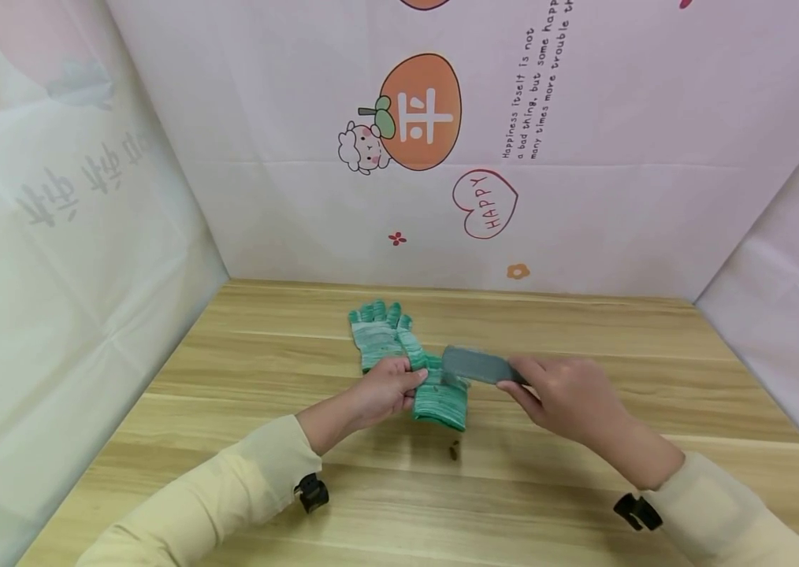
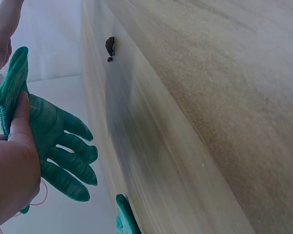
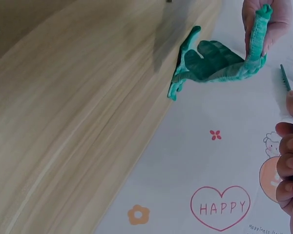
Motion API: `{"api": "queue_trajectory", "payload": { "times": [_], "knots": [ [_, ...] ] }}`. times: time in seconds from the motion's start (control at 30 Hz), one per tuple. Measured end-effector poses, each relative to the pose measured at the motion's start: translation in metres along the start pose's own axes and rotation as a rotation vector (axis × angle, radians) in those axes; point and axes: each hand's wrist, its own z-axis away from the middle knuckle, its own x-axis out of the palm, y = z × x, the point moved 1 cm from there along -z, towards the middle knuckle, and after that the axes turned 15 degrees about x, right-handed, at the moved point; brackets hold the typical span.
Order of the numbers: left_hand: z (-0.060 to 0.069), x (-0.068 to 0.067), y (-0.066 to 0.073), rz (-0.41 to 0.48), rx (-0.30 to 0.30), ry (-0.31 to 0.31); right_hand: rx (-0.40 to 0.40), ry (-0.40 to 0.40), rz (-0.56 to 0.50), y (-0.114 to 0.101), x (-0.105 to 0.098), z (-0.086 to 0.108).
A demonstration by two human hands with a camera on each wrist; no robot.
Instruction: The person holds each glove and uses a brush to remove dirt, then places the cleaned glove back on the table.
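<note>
My left hand (image 1: 388,386) grips a green-and-white knitted glove (image 1: 442,405) by its cuff part, lifted off the table. In the left wrist view the fingers of this glove (image 2: 71,151) hang down beyond the thumb. My right hand (image 1: 570,394) holds a flat grey brush (image 1: 477,365) over the glove, its far end at the knit; the brush's underside is blurred. A second glove (image 1: 377,340) of the same kind lies flat on the table behind the left hand. Small dark clumps (image 2: 110,46) sit below the raised glove.
The wood-grain table (image 1: 250,472) ends at a white printed sheet (image 1: 300,220) at the back. More white sheeting (image 1: 52,315) hangs along the left side and the right side (image 1: 797,299). Black bands (image 1: 312,494) are on both wrists.
</note>
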Motion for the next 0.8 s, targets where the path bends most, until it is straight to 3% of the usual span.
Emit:
{"api": "queue_trajectory", "payload": {
  "times": [0.2, 0.53, 0.8],
  "knots": [
    [-0.0015, 0.0011, -0.0002, -0.014, -0.001, -0.024, -0.039, -0.040, -0.032, -0.0062, 0.0042, 0.0027],
    [0.0007, 0.0014, 0.0021, -0.005, 0.010, -0.052, -0.006, -0.019, -0.010, -0.0050, 0.0046, 0.0054],
    [0.0006, 0.0002, -0.0011, 0.005, -0.002, -0.037, 0.041, -0.017, 0.011, -0.0018, 0.0030, 0.0084]
  ]
}}
